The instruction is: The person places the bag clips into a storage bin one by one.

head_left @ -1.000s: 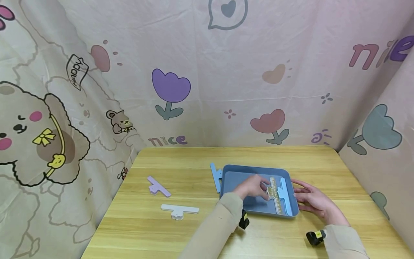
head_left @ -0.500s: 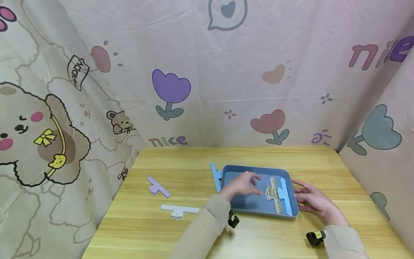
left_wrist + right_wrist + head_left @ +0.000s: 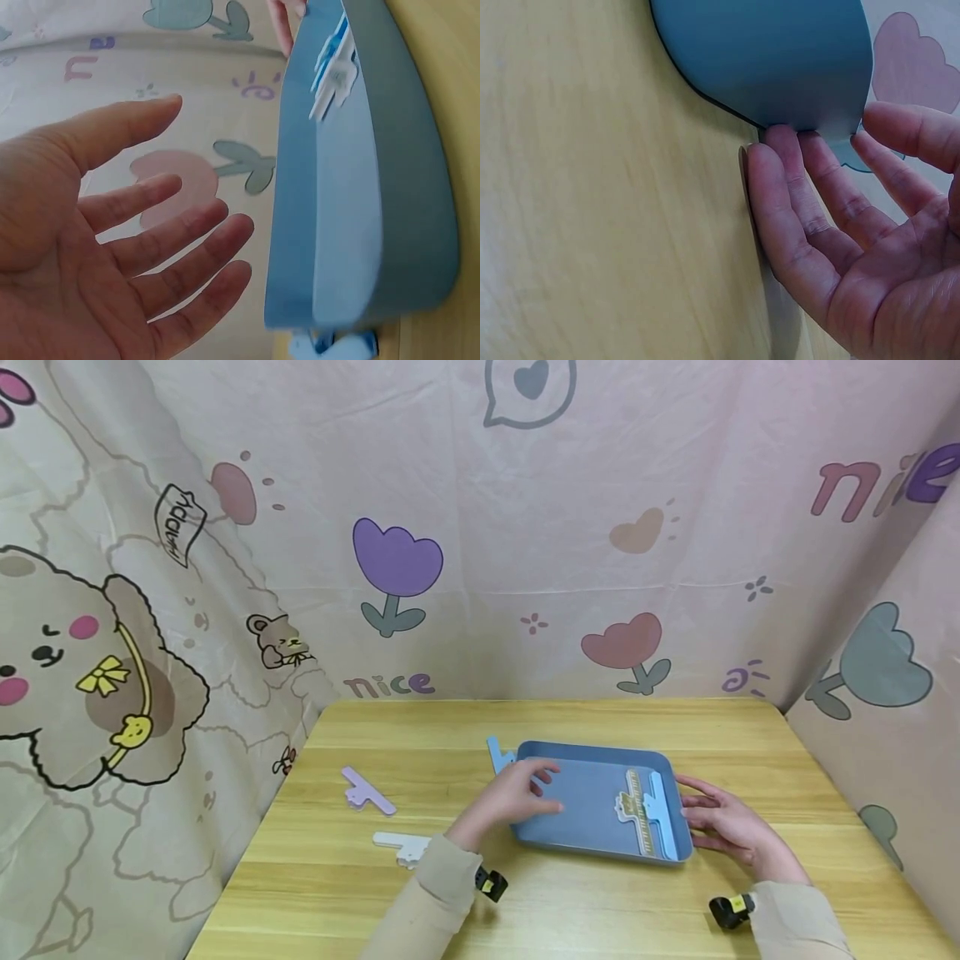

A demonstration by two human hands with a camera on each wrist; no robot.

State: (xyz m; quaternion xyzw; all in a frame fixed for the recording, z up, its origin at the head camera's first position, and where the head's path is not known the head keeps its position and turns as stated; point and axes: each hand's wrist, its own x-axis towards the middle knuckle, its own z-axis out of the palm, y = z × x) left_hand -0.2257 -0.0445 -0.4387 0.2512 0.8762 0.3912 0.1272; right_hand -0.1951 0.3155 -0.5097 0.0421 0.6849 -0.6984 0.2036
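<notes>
A blue-grey tray (image 3: 570, 847) stands right of the table's middle. Inside its right end lie a clear clip with gold markings (image 3: 637, 818) and a light blue clip (image 3: 660, 818), side by side. My left hand (image 3: 513, 797), fingers spread and holding nothing, hovers over the tray's left edge; in the left wrist view the whole palm (image 3: 67, 292) shows apart from the tray. My right hand (image 3: 723, 822) touches the tray's right outer wall with fairly straight fingertips, also seen in the right wrist view against the wall (image 3: 780, 82).
Left of the tray lies another light blue clip (image 3: 495, 756), partly hidden by my left hand. A purple clip (image 3: 367, 791) and a white clip (image 3: 405, 846), partly covered by my left sleeve, lie on the wooden table (image 3: 337, 902). A printed curtain (image 3: 487, 568) hangs behind.
My left hand has moved left, away from the clear clip that now lies in the tray, to the tray's left edge. My right hand stays at the tray's right wall.
</notes>
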